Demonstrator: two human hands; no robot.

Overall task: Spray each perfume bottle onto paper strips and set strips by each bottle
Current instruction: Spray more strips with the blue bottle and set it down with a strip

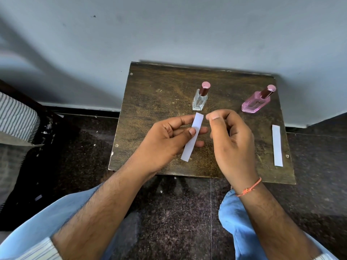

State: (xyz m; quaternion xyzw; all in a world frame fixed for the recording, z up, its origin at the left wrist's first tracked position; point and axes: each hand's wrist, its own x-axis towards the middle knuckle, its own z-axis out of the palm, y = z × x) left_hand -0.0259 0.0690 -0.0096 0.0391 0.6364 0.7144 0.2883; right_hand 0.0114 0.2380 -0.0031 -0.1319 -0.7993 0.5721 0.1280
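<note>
From my remote feed, the left hand (pixel 165 139) kept a narrow grip on a white paper strip (pixel 191 137), thumb pressed on top and fingers curled beneath, so the strip ran tilted from about 1 o'clock down to 7 o'clock above the counter (pixel 150 102). The right hand (pixel 231 139) sat just beside it at 3 o'clock, fingers curled in with thumb and forefinger tips drawn together near the strip's upper end; I could not tell whether they pinched anything, and they did not touch the strip. An orange thread (pixel 249 188) circled the right wrist. At 12 o'clock from the hands the clear perfume bottle (pixel 200 99) stood upright with its pink cap on, close to the strip's top end. At 2 o'clock stood the pink perfume bottle (pixel 256 103), also capped. A second paper strip (pixel 277 145) lay flat at 3 o'clock, near the counter's right edge, below the pink bottle and apart from it.
</note>
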